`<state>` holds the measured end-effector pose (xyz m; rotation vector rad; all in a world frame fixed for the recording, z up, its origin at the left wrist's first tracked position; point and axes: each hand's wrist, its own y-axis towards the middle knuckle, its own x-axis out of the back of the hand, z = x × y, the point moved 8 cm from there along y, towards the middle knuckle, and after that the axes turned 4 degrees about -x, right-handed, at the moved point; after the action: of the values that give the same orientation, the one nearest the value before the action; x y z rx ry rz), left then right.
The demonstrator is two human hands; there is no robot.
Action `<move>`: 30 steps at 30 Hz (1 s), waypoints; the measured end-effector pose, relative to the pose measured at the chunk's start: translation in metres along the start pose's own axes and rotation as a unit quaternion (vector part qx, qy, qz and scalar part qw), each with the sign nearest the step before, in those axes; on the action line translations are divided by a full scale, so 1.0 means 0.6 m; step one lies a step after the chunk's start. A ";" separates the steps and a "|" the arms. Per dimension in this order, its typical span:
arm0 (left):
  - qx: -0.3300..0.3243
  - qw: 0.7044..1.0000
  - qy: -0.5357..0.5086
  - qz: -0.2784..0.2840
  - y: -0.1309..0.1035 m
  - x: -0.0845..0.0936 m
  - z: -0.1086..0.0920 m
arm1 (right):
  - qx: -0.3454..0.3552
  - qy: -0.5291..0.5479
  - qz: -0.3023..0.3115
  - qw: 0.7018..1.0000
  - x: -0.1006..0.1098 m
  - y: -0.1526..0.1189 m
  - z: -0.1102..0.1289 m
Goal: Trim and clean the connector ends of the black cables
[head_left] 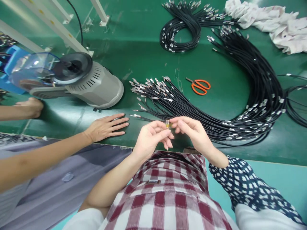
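Observation:
In front of my apron, a small connector (167, 123) with a silvery frame and a yellow lower part is held up just over the table's near edge. My left hand (153, 137) pinches it from below between thumb and fingers. From the other side, my right hand (189, 129) has closed fingertips at its right edge. Right behind both hands lies a bundle of black cables (192, 111) with metal ends and white labels. Whether a cable runs from the connector is hidden by my fingers.
Orange-handled scissors (200, 87) lie beyond the bundle. More black cables (261, 70) curve at right, with a coil (179, 35) behind and a white cloth (268, 22) at far right. A grey machine (96, 84) stands left. A co-worker's hand (107, 127) rests flat nearby, another (31, 108) farther left.

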<state>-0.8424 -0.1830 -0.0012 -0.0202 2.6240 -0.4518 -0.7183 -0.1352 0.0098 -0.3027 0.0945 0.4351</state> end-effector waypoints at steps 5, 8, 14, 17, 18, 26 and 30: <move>-0.008 1.000 0.002 0.013 0.001 -0.001 0.000 | 0.000 -0.002 0.007 1.000 -0.011 0.001 0.004; -0.012 1.000 -0.001 0.015 0.001 0.000 0.000 | -0.002 0.012 0.005 1.000 -0.012 0.004 0.002; -0.033 0.999 -0.013 0.002 -0.003 -0.004 -0.001 | 0.005 0.061 0.014 0.998 -0.016 0.006 -0.002; -0.045 0.999 -0.018 -0.007 -0.004 -0.007 -0.002 | -0.010 0.091 0.027 0.995 -0.021 0.006 -0.006; -0.046 0.999 -0.019 -0.008 -0.004 -0.007 -0.001 | -0.012 0.095 0.029 0.995 -0.022 0.006 -0.006; -0.019 1.000 -0.006 0.003 -0.004 -0.007 0.010 | 0.002 0.097 0.047 0.994 -0.028 0.008 0.000; -0.009 1.000 -0.004 0.019 -0.002 -0.010 0.014 | 0.006 0.106 0.059 0.993 -0.035 0.009 0.000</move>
<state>-0.8332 -0.1862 -0.0052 0.0226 2.6166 -0.4128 -0.7397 -0.1391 0.0117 -0.3315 0.3242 0.5191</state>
